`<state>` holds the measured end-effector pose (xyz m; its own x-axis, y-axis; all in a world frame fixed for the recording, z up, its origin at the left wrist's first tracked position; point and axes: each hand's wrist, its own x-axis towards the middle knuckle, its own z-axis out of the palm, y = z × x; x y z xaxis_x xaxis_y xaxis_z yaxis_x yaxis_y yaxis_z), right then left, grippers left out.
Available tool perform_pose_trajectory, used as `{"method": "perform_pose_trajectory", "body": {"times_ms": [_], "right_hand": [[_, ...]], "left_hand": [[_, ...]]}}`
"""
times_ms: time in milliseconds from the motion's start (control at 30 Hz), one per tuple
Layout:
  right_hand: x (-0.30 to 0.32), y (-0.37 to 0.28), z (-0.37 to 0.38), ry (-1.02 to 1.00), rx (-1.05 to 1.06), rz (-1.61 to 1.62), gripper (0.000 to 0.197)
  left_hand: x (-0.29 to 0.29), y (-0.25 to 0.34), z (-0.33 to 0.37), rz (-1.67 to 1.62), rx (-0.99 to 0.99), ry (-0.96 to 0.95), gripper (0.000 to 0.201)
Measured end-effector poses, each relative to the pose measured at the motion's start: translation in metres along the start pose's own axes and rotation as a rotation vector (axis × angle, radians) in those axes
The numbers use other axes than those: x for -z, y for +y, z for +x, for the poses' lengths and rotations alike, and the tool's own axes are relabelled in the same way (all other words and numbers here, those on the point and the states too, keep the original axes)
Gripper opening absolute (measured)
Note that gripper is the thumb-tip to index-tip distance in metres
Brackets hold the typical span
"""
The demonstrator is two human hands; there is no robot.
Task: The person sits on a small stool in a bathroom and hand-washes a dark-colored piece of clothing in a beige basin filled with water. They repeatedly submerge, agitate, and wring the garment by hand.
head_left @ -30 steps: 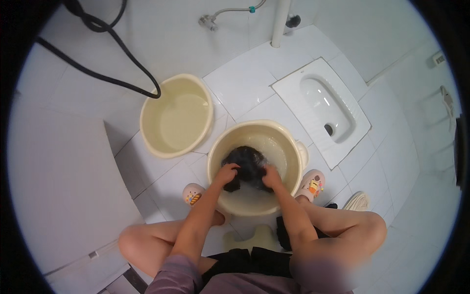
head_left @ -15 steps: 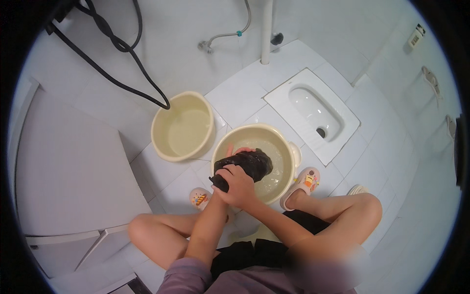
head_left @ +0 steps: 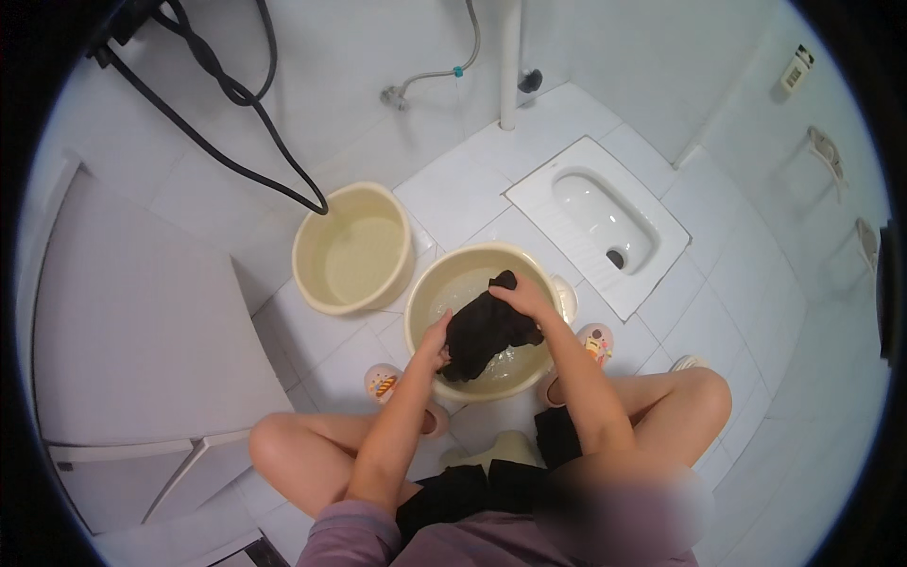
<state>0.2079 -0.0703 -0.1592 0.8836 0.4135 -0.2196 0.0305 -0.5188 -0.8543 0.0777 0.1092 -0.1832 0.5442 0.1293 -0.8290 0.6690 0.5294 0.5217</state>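
Note:
A piece of black cloth [head_left: 484, 331], wet-looking and bunched, is stretched between my two hands over a cream basin [head_left: 416, 331] with water in it. My left hand [head_left: 436, 342] is closed on the cloth's left edge, by the basin's near left rim. My right hand [head_left: 525, 300] grips the upper right corner, with a bit of cloth poking up past the fingers. The cloth's lower part hangs close to the water; I cannot tell if it touches. What kind of garment it is does not show.
A second cream basin [head_left: 300, 255] holding water stands behind and left, a black hose [head_left: 255, 175] dangling into it. A squat toilet [head_left: 605, 222] is set in the tiled floor at right. A grey-white cabinet [head_left: 142, 312] stands left. My feet in pink clogs [head_left: 383, 383] flank the near basin.
My hands have moved apart from being together around the bunched cloth. The right hand has gone up and right, and the cloth is now spread between them.

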Motion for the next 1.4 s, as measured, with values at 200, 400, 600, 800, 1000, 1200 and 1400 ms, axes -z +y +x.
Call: {"method": "perform_pose_trajectory", "body": {"times_ms": [200, 400, 600, 800, 1000, 1200, 1400], "right_hand": [[-0.026, 0.031, 0.013, 0.097, -0.052, 0.049, 0.051], [-0.099, 0.1, -0.03, 0.158, -0.374, -0.31, 0.059], [-0.111, 0.12, -0.026, 0.093, -0.315, -0.528, 0.067], [-0.029, 0.066, 0.013, -0.346, -0.278, -0.202, 0.044], [0.051, -0.062, 0.005, -0.272, 0.189, 0.063, 0.026], [0.106, -0.19, -0.036, -0.246, 0.365, 0.363, 0.017], [0.142, -0.257, -0.068, -0.119, 0.613, 0.466, 0.017]], "left_hand": [[0.052, -0.037, 0.045, 1.004, -0.588, 0.462, 0.033], [-0.011, -0.045, 0.055, 1.198, -0.705, 0.035, 0.048], [-0.033, -0.074, 0.075, 1.486, -0.655, 0.163, 0.052], [0.006, -0.025, 0.085, 1.23, -0.404, -0.056, 0.03], [0.026, 0.07, 0.029, 1.05, -0.545, 0.017, 0.024], [0.013, 0.155, -0.084, 0.453, -0.554, -0.318, 0.022], [-0.023, 0.196, -0.201, 0.254, -0.78, -0.431, 0.019]]}}
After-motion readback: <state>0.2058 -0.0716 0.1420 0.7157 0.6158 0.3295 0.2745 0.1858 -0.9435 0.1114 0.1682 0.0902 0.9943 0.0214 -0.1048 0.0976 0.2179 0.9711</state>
